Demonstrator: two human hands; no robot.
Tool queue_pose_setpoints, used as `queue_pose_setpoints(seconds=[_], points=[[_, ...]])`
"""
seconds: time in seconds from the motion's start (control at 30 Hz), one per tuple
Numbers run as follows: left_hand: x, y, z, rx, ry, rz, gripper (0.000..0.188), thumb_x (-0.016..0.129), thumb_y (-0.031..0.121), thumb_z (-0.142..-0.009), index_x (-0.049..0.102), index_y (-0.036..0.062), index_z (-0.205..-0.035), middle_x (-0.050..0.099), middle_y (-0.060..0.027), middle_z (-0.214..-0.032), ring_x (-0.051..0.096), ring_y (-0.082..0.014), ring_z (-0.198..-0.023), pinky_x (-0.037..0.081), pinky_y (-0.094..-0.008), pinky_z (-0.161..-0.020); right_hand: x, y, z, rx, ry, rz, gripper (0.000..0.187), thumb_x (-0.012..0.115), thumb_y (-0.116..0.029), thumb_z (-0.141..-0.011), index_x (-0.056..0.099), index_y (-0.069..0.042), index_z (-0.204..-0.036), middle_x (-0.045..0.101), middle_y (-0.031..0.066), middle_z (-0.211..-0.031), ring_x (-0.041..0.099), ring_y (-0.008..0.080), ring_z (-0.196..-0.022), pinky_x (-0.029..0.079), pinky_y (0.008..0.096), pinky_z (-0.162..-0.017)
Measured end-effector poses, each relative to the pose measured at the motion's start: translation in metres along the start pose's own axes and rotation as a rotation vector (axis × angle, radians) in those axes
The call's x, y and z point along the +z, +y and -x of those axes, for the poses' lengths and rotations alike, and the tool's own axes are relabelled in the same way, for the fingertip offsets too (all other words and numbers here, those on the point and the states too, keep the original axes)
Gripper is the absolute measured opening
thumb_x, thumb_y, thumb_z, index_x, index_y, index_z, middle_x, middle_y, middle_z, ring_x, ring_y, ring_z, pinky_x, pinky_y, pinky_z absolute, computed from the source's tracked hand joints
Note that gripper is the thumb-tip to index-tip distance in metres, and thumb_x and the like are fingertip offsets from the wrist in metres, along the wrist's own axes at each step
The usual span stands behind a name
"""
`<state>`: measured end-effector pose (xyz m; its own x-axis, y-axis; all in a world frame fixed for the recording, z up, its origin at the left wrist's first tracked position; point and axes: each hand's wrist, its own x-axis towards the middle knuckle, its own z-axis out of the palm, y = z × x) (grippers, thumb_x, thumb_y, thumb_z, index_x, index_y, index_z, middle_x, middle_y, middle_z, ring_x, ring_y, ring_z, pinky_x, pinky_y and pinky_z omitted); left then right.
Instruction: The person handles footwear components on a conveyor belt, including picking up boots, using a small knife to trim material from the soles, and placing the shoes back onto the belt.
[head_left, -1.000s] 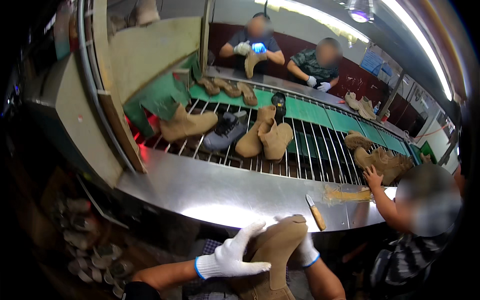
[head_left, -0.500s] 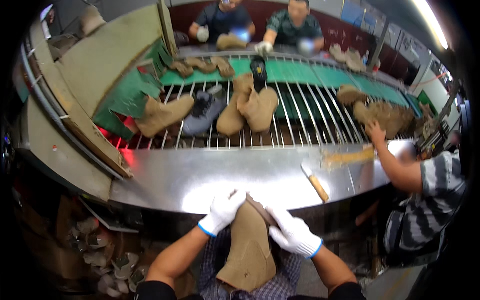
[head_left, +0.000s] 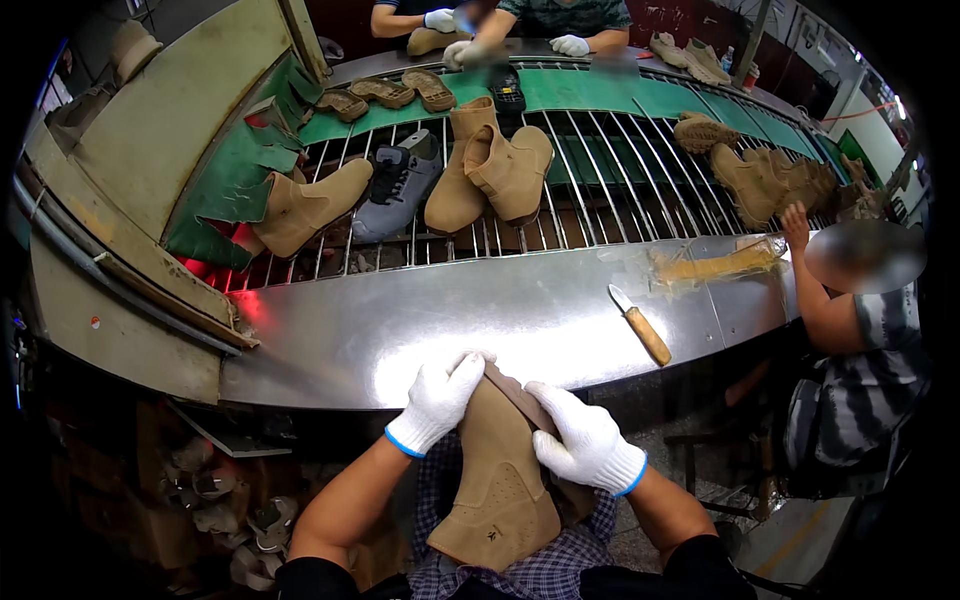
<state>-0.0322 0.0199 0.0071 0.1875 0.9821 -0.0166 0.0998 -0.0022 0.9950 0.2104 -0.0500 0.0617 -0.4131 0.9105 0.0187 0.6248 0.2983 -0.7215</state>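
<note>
1. Here's the left hand, in a white knit glove with blue cuff trim, gripping the toe of a tan suede-look ankle boot; its thumb lies along the toe, the other fingers mostly hidden.
2. And the right hand, gloved alike, is clasped around the side where the brown sole runs, thumb bent inward; its far fingertips are out of sight.
3. A second ago the left hand was spread along the boot's side; now it's up at the toe, and the hold nearly matches half a second ago.
4. The boot stands toe-up over a dark checked cloth on the lap, ankle end down, sole side turned rightward and largely covered. Whether its toe touches the counter, can't tell.
5. Both forearms rise from the lower edge, elbows out, wrists angled inward.
6. Just beyond, on the shiny steel counter, lies a wooden-handled knife, to the right.
7. Farther out, on the metal rod rack, sits a grey lace-up sneaker beside tan boots.
8. Up top, the co-workers' heads have gone out of frame, leaving gloved hands and sleeves.
</note>
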Motion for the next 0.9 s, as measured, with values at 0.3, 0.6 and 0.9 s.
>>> queue_pose_setpoints(seconds=[0.3, 0.6, 0.9], points=[[0.006, 0.044, -0.011, 0.398, -0.141, -0.561, 0.019, 0.067, 0.018, -0.098, 0.080, 0.0044, -0.094, 0.077, -0.0143, -0.089, 0.074, -0.0321, -0.084, 0.059, -0.0396, -0.080, 0.017, -0.012, 0.020, 0.023, 0.129, 0.087, 0.072, 0.069, -0.024, -0.091, 0.045, 0.002, -0.154, 0.068, 0.0248, -0.112, 0.073, 0.0420, -0.082, 0.062, 0.0502, -0.076], [0.020, -0.005, 0.001, 0.048, 0.261, 0.220, 0.034, 0.057, 0.026, -0.109, 0.074, -0.0029, -0.109, 0.076, -0.0124, -0.101, 0.072, -0.0217, -0.095, 0.057, -0.0361, -0.091, 0.028, -0.023, 0.050, -0.064, 0.041, 0.073, 0.087, 0.083, -0.045, -0.091, 0.048, 0.001, -0.156, 0.047, 0.0348, -0.155, 0.069, 0.0478, -0.117, 0.061, 0.0436, -0.097], [0.011, 0.043, 0.024, -0.050, -0.011, 0.320, 0.040, 0.065, 0.026, -0.105, 0.064, -0.0019, -0.133, 0.068, -0.0098, -0.123, 0.061, -0.0176, -0.117, 0.047, -0.0329, -0.108, 0.002, -0.011, -0.012, 0.023, 0.239, -0.413, 0.040, 0.057, -0.021, -0.110, 0.066, 0.001, -0.141, 0.071, 0.0182, -0.130, 0.069, 0.0289, -0.122, 0.052, 0.0382, -0.110]])
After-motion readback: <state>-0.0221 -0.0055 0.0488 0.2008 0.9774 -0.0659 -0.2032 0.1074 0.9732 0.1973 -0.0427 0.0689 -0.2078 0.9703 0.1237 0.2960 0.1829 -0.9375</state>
